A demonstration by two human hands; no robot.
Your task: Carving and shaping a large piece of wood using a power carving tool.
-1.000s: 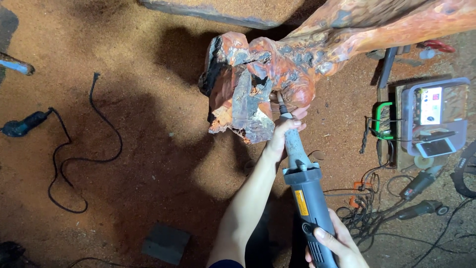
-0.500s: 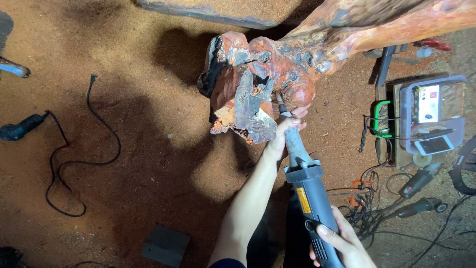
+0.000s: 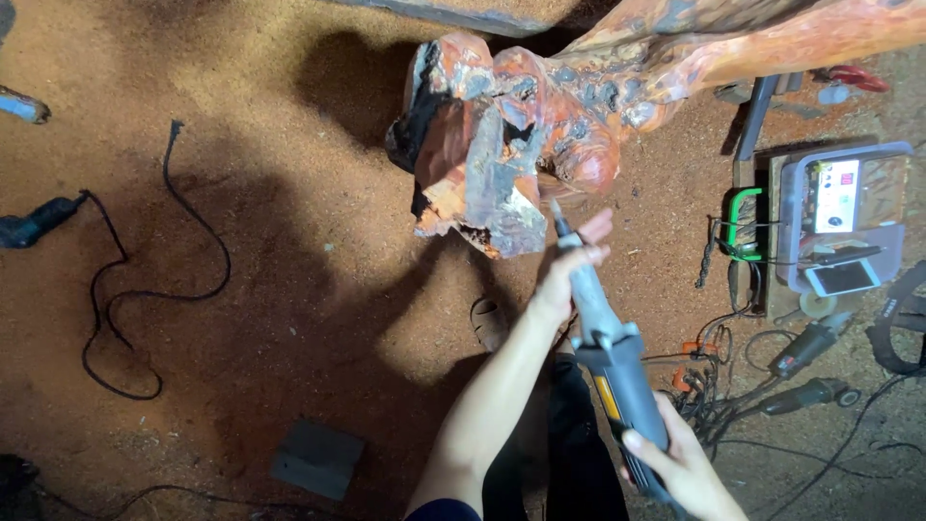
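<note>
Both hands grip the long grey electric die grinder (image 3: 608,338): left hand (image 3: 569,270) clamped near the nose, right hand (image 3: 680,463) at the rear (steady, light passes suit) the gnarled red-orange burl wood (image 3: 502,145).

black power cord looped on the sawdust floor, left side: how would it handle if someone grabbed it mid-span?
Probably floppy: the black power cord lies in loose curves. Likely light, being thin. Its plug end lies free, so it would likely drag along; the other end joins a power tool, which may resist.

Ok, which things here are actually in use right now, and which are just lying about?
In use: die grinder, left hand at its nose, right hand at its rear, reddish burl wood.

Lying about: black cord, dark block, case with phone, spare power tools.
</note>
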